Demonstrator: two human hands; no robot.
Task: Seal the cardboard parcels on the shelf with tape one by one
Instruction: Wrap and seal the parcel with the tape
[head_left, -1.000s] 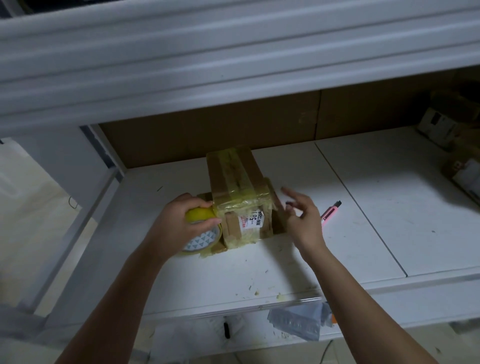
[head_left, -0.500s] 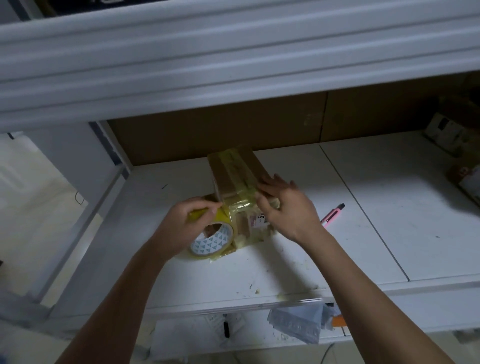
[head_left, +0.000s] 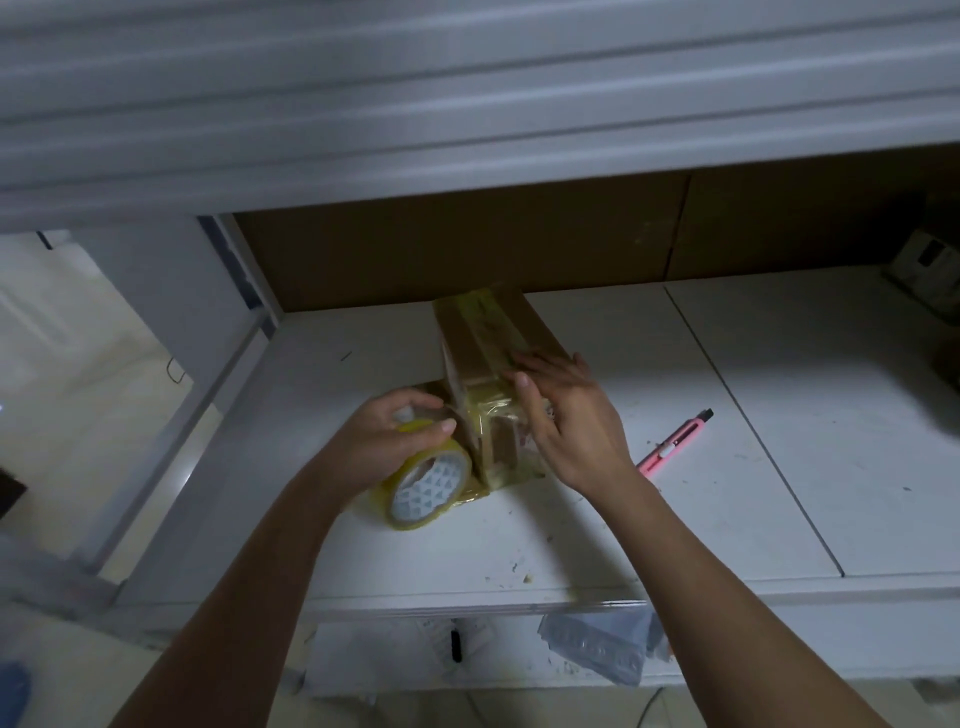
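A small brown cardboard parcel (head_left: 480, 338) wrapped in yellowish tape lies on the white shelf (head_left: 701, 483), its long side running away from me. My left hand (head_left: 387, 441) grips a roll of yellowish clear tape (head_left: 428, 480) that stands on the shelf against the parcel's near left corner, with tape running from it onto the box. My right hand (head_left: 563, 415) lies flat with straight fingers on the parcel's near right side, pressing the tape there.
A pink utility knife (head_left: 675, 441) lies on the shelf right of the parcel. More parcels (head_left: 930, 265) sit in shadow at the far right. A brown board backs the shelf, and a grey bag (head_left: 597, 649) hangs below its front edge.
My right hand came from beside the parcel onto its near right side and now presses there. My left hand moved the tape roll a little lower at the near left corner.
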